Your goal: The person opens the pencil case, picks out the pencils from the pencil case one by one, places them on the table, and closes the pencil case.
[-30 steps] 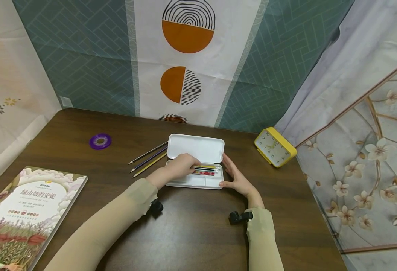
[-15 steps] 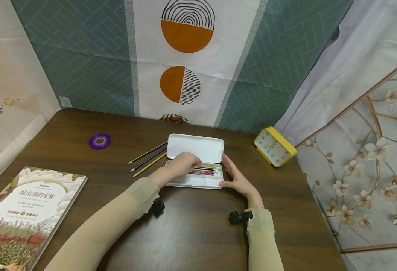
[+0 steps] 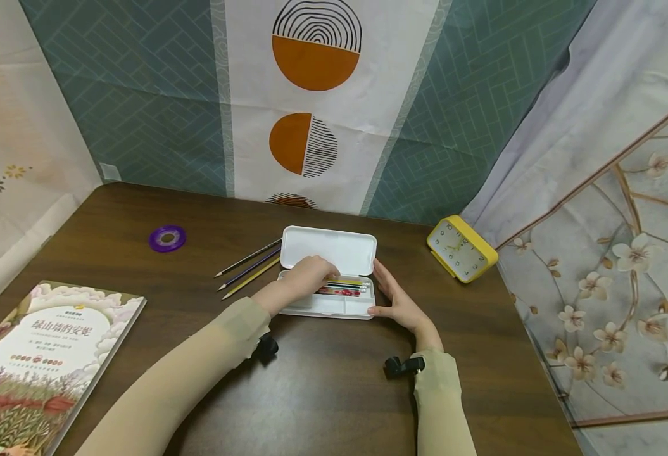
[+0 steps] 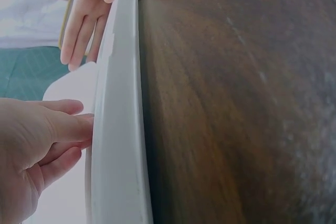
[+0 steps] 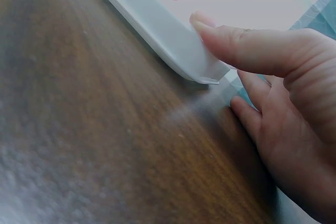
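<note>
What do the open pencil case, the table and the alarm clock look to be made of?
Pencil case: probably hard plastic, smooth white with a soft sheen and rounded corners; coated metal is possible. Table: wood or wood-look laminate, dark brown and semi-gloss, showing streaky grain and light reflections. Alarm clock: likely plastic, its casing evenly yellow and round-edged.

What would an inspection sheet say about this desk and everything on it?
Surface: dark brown wooden table.
Job's things: open white pencil case with pencils inside; three loose pencils lie to its left.
Clutter: purple ring, book with a Chinese title, yellow clock.
Hands: left hand reaches into the case, whether it grips anything is unclear; right hand has its thumb on the case's right end, fingers extended.
Cables: nothing clearly seen.
Surroundings: teal and white patterned backdrop behind; floral fabric at right.
</note>
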`<state>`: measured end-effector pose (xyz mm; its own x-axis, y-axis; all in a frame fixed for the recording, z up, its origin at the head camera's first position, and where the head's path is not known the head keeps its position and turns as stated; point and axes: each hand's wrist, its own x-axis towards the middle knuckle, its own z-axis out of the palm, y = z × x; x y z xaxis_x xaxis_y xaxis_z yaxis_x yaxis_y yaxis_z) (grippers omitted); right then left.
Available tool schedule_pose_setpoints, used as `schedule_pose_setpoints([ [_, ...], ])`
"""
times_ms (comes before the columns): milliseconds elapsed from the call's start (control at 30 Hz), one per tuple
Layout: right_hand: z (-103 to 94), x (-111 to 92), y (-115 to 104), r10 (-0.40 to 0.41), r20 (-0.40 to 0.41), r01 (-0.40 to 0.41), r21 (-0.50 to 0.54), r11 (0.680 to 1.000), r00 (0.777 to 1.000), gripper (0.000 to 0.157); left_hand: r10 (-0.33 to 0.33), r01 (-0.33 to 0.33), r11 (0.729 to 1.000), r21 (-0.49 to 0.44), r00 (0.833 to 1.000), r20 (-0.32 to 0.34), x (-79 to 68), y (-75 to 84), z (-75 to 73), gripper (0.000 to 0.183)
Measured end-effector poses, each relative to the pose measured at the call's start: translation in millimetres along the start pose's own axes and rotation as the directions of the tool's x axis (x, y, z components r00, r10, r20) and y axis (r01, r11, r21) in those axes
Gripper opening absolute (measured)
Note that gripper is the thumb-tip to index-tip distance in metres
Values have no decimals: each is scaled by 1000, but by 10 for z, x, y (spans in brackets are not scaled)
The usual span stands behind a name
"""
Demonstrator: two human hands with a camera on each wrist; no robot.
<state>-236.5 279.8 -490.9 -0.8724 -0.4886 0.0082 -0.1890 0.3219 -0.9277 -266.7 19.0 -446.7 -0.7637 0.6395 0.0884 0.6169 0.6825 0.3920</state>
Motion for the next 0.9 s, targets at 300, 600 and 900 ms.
schedule_pose_setpoints([
  [300, 1, -1, -18, -2, 3, 2, -1, 1000, 1000, 106, -5, 5, 1000, -23, 1000, -7, 7, -13, 10, 24],
  [600, -2, -6, -33, 5, 1, -5, -2, 1000, 1000, 106, -9, 9, 1000, 2, 1000, 30, 36, -17, 22, 27],
  [900, -5, 0, -24, 0, 3, 0, -6, 1000, 1000, 106, -37, 37, 999, -5, 998, 48, 49, -3, 20, 28],
])
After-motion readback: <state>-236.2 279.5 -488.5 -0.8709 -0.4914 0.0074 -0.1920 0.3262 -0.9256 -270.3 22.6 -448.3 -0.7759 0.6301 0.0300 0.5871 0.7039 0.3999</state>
